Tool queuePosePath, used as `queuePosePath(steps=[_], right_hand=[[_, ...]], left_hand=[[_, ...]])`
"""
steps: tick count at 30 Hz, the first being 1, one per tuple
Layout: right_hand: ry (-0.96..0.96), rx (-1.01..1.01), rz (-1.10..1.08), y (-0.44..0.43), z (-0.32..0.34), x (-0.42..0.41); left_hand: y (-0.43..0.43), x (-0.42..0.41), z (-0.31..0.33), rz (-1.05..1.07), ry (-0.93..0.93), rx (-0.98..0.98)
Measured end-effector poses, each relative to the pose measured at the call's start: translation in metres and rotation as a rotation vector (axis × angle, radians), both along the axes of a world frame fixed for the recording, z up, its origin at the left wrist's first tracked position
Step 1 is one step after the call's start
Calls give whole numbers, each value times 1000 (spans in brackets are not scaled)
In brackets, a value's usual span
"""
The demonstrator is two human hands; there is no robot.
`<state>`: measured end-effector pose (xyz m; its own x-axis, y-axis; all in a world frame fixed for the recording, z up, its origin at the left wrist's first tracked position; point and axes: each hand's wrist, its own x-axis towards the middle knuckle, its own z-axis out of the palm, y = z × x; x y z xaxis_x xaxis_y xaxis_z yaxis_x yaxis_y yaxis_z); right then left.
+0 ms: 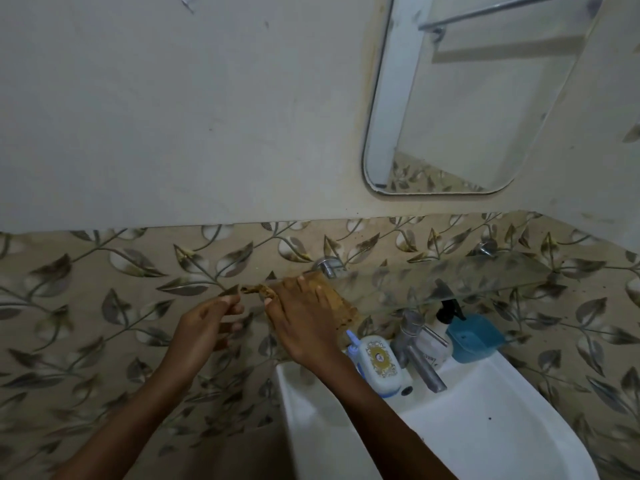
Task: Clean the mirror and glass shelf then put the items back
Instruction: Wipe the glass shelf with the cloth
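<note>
A brown cloth [337, 299] lies on the left end of the glass shelf [450, 282], which is fixed to the leaf-patterned tiles. My right hand [298, 317] presses flat on the cloth with fingers spread. My left hand [207, 323] is just left of the shelf end, pinching a corner of the cloth [252, 289] between thumb and fingers. The mirror [460, 98] hangs on the wall above the shelf at the upper right. No items stand on the shelf.
Below the shelf a white sink [485, 427] carries a white bottle lying on its side [379, 365], a metal tap [415, 344], a pump bottle with black top [445, 317] and a blue soap dish [474, 337]. Two metal brackets [327, 265] hold the shelf.
</note>
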<state>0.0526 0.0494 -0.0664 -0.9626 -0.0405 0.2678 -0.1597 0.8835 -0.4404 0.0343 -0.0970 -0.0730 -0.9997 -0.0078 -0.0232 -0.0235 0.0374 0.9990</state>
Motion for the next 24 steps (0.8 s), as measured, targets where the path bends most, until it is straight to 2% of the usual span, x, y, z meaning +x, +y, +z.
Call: queuePosePath(steps=[2, 4, 12, 16, 18, 20, 22, 24], right_hand=[[-6, -27, 24, -9, 1, 1], [-45, -54, 52, -17, 4, 2], [-118, -208, 133, -49, 14, 8], [-109, -168, 223, -66, 12, 11], [-177, -173, 315, -72, 12, 13], [-190, -353, 402, -74, 13, 17], [-37, -604, 359, -66, 13, 26], [156, -747, 231, -48, 7, 37]], left_hand=[[-1, 3, -3, -57, -126, 123], [-1, 6, -6, -114, -158, 177], [2, 25, 11, -67, -170, 514], [-1, 38, 19, -117, -145, 745], [-8, 43, 17, -78, -144, 760], [-18, 46, 13, -44, -147, 704], [-28, 48, 7, -10, -132, 636], [-38, 50, 2, 53, -137, 592]])
